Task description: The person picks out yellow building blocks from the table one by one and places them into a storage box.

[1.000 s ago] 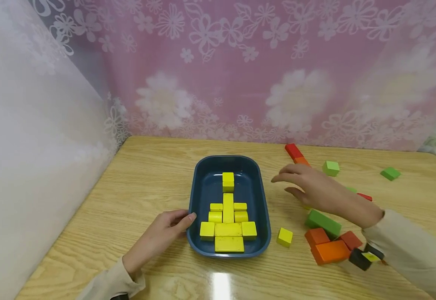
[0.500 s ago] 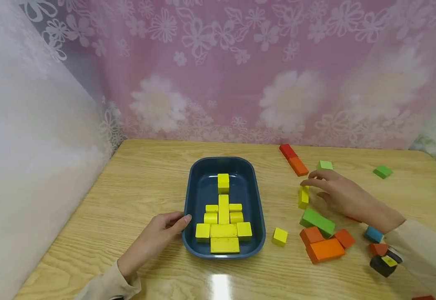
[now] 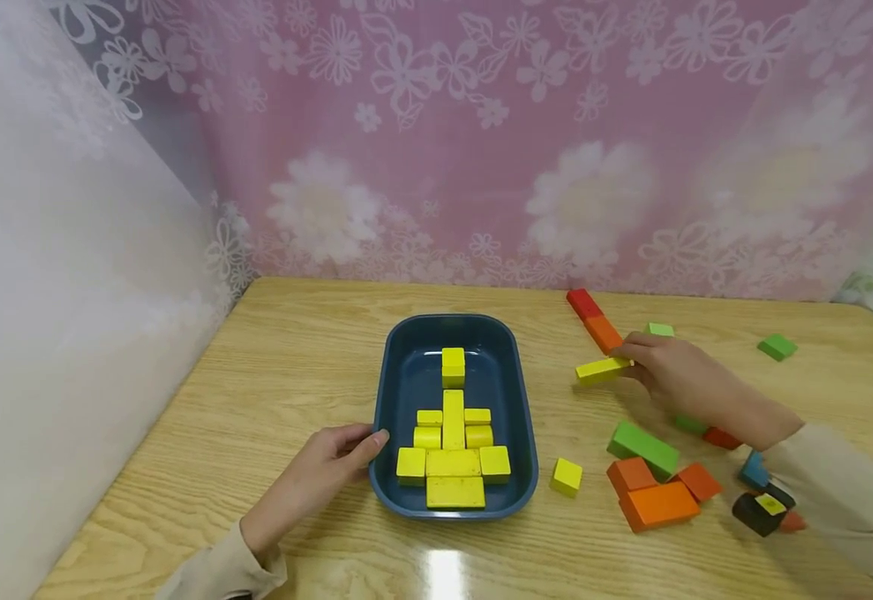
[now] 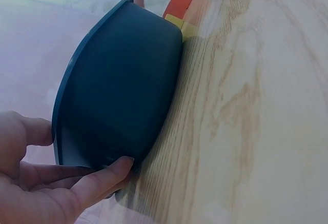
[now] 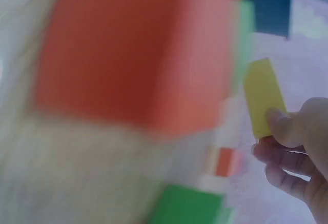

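Observation:
My left hand (image 3: 323,471) grips the left rim of a dark blue tray (image 3: 522,392), thumb over the edge and fingers against the outer wall. The left wrist view has the outside of the tray (image 4: 120,80) between thumb and fingers. Inside it, yellow blocks (image 3: 454,492) form a symmetrical figure, with a tall yellow block (image 3: 454,367) at the far end. Right of the tray, my right hand (image 3: 676,379) pinches one end of a flat yellow block (image 3: 599,371) above the table; the right wrist view has this yellow block (image 5: 263,98) between thumb and fingertips.
A yellow cube (image 3: 567,477) lies right of the tray. Close by are a green block (image 3: 642,450), orange blocks (image 3: 661,507) and black pieces (image 3: 759,512). Red and orange bars (image 3: 594,321) lie farther back. Green blocks (image 3: 777,347) are scattered right. A pink curtain (image 3: 436,167) hangs behind the table.
My right hand moved right to the yellow block, took hold of it and lifted it, turning it from lengthwise to nearly crosswise. My left hand stays on the tray.

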Tool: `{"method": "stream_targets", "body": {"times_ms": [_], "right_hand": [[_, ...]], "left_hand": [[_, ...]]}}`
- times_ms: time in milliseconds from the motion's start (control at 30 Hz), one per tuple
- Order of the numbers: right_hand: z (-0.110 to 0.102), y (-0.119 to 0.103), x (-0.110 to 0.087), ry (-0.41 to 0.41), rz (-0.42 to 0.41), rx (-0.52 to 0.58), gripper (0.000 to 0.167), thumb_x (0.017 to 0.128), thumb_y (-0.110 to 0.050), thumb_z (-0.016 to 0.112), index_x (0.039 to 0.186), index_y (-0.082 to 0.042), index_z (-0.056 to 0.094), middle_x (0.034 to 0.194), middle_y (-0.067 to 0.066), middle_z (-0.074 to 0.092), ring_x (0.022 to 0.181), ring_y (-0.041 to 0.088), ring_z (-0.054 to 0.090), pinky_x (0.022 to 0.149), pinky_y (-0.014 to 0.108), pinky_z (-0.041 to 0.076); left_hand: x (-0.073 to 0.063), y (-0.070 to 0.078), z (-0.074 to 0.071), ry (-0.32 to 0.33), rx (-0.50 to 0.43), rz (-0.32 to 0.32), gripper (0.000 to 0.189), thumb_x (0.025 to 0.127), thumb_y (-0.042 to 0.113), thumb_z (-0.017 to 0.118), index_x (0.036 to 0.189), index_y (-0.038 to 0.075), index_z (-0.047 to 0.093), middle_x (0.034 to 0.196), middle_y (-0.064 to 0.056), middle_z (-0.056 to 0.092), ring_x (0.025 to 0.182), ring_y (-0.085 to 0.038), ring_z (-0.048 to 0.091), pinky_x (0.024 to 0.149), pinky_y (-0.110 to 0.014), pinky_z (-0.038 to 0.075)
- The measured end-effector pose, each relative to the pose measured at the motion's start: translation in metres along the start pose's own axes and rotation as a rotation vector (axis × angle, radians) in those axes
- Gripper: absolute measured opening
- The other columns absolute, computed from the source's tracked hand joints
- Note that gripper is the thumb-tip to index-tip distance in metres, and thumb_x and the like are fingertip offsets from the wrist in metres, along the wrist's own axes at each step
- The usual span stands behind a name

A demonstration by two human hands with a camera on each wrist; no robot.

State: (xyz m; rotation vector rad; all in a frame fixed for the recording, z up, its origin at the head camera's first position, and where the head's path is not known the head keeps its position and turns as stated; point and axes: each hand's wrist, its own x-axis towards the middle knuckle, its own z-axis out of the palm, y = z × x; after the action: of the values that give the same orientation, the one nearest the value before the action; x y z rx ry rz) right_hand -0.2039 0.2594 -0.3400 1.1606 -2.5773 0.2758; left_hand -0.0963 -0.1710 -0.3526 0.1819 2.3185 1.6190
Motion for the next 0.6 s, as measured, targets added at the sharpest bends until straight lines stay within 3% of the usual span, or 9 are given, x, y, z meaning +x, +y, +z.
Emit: {"method": "stream_targets", "body": {"times_ms": [133,233,400,600], "right_hand": [[-0.014,-0.017,0.018,0.155,0.010,0.081,0.030,0.070,0.010,0.080,0.097,0.003,0.068,0.080,0.003,0.063,0.062,0.008,0.056,0.051,0.022,0.052],[-0.019,-0.039,0.037,0.193,0.033,0.153,0.032,0.072,0.009,0.079,0.102,0.005,0.068,0.080,0.003,0.066,0.063,0.007,0.059,0.054,0.021,0.054],[-0.007,-0.077,0.073,0.135,0.026,0.267,0.027,0.079,0.004,0.076,0.105,0.004,0.068,0.085,0.006,0.070,0.065,0.009,0.063,0.058,0.022,0.057],[0.014,-0.105,0.101,0.014,-0.023,0.216,0.022,0.084,-0.005,0.074,0.105,0.001,0.067,0.085,0.006,0.070,0.064,0.010,0.060,0.059,0.019,0.054]], "left_hand": [[0.000,0.002,0.000,0.002,0.010,-0.001,0.053,0.100,0.035,0.054,0.128,-0.010,0.055,0.122,-0.022,0.062,0.108,-0.030,0.063,0.081,-0.034,0.059],[0.001,0.002,0.001,0.003,0.011,-0.007,0.053,0.100,0.035,0.054,0.128,-0.010,0.055,0.122,-0.022,0.062,0.107,-0.030,0.063,0.081,-0.034,0.059],[-0.001,0.001,0.001,0.001,0.002,-0.011,0.054,0.100,0.036,0.054,0.129,-0.010,0.055,0.122,-0.021,0.062,0.108,-0.030,0.063,0.081,-0.034,0.059],[-0.001,0.000,0.000,-0.014,-0.020,0.002,0.056,0.100,0.035,0.054,0.130,-0.012,0.052,0.123,-0.023,0.061,0.108,-0.030,0.063,0.083,-0.034,0.058]]}}
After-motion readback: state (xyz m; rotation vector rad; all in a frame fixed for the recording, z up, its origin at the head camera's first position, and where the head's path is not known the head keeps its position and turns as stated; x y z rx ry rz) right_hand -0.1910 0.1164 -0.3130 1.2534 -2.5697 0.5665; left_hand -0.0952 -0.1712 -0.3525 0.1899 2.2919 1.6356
